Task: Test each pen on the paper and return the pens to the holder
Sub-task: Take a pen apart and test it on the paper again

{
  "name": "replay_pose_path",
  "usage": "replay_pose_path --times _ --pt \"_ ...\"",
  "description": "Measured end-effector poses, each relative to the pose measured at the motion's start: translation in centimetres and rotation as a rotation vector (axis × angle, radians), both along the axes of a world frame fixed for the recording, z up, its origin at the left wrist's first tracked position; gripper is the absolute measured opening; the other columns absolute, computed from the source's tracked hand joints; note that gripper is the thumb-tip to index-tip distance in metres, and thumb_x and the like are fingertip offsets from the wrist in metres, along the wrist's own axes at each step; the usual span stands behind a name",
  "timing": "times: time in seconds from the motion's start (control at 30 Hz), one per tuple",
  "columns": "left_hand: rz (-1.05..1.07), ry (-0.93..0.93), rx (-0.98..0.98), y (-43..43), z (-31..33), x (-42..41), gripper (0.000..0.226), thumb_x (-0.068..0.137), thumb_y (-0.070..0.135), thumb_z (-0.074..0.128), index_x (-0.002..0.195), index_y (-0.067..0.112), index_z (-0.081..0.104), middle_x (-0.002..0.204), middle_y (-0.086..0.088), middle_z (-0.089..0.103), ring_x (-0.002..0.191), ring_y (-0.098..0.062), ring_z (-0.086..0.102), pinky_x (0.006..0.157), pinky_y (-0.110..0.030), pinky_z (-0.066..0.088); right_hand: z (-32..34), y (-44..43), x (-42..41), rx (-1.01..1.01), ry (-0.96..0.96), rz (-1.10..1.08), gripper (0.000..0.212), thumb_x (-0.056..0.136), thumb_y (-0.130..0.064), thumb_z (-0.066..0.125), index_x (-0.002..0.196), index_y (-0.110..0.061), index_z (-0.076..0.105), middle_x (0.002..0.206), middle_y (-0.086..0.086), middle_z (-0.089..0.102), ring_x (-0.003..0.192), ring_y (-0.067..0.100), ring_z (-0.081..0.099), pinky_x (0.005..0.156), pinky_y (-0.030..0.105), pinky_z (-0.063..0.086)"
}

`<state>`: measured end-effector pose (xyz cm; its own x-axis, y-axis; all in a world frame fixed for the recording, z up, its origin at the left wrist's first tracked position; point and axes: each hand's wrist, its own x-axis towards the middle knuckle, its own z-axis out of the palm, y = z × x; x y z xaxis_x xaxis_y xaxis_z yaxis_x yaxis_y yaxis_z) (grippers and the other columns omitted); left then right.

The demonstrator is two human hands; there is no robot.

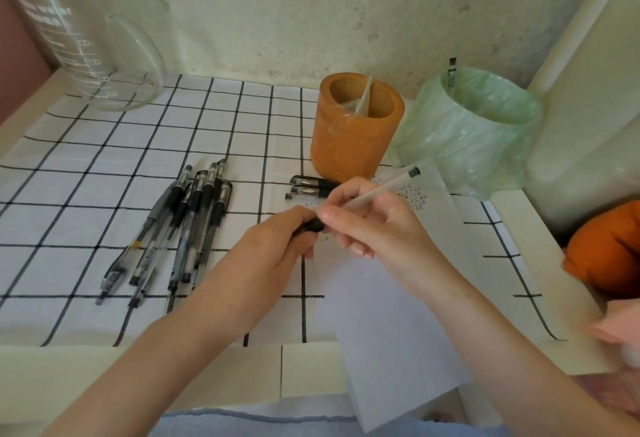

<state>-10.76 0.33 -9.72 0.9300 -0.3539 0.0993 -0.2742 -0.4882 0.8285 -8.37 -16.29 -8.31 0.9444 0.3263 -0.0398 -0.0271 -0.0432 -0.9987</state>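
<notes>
Fingers (358, 246) of the right hand (381, 225) are curling round a white pen (388, 187). The thumb and forefinger are pinching the barrel near its lower end, and the black-tipped back end is pointing up and to the right. The left hand (266, 253) is closing its fingers (301, 220) on a dark cap (313, 226) at the pen's other end. It is probably the pen's own cap, though the fingers are hiding most of it, and whether it is seated on the tip cannot be told.

Both hands are meeting above the paper (398, 315), which is lying on the checked cloth (104, 166) and hanging past the table's front edge. Small dark test marks (414, 197) are showing on the sheet's upper part, just beyond the right hand.

The orange holder (356, 138) is standing upright just behind the hands, with something pale showing inside it. Two black pens (311, 186) are lying side by side near its base, at the paper's top left corner. A cluster of black-gripped pens (180, 225) is lying on the cloth to the left, well apart from the holder.

A bin lined with a green bag (474, 131) is sitting to the right of the holder, with one pen (452, 76) standing in it. A glass jug (79, 41) is standing in the back left corner, and an orange object (609, 246) is showing at the right edge.
</notes>
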Motion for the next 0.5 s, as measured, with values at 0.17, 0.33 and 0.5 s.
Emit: replay_pose_path --times 0.17,0.33,0.5 --pt "-0.022 0.031 0.048 -0.1 -0.1 -0.6 0.027 0.088 0.052 0.027 0.101 0.041 0.048 0.079 0.003 0.063 0.073 -0.012 0.058 0.07 -0.036 0.047 0.1 0.0 -0.1 -0.024 0.04 0.015 0.014 0.088 -0.012 0.063 0.075 -0.01 0.057 0.052 0.002 0.055 0.041 0.009 0.041 0.039 0.017 0.027" --pt "0.056 0.049 -0.047 -0.4 0.6 -0.6 0.026 0.083 0.057 0.033 0.084 0.042 0.055 0.064 -0.012 0.048 0.058 -0.023 0.042 0.056 -0.034 0.038 0.5 -0.1 0.0 0.036 0.089 0.037 0.016 0.079 -0.023 0.063 0.071 -0.012 0.054 0.05 0.001 0.055 0.038 0.007 0.038 0.037 0.015 0.025" --pt "0.034 0.119 -0.212 -0.7 1.1 -0.5 0.021 0.092 0.039 0.046 0.085 0.035 0.065 0.055 -0.009 0.039 0.049 -0.012 0.027 0.051 -0.028 0.029 0.5 -0.3 0.0 0.045 0.11 0.041 0.019 0.079 -0.025 0.066 0.067 -0.016 0.055 0.048 0.0 0.054 0.041 0.01 0.037 0.037 0.015 0.024"
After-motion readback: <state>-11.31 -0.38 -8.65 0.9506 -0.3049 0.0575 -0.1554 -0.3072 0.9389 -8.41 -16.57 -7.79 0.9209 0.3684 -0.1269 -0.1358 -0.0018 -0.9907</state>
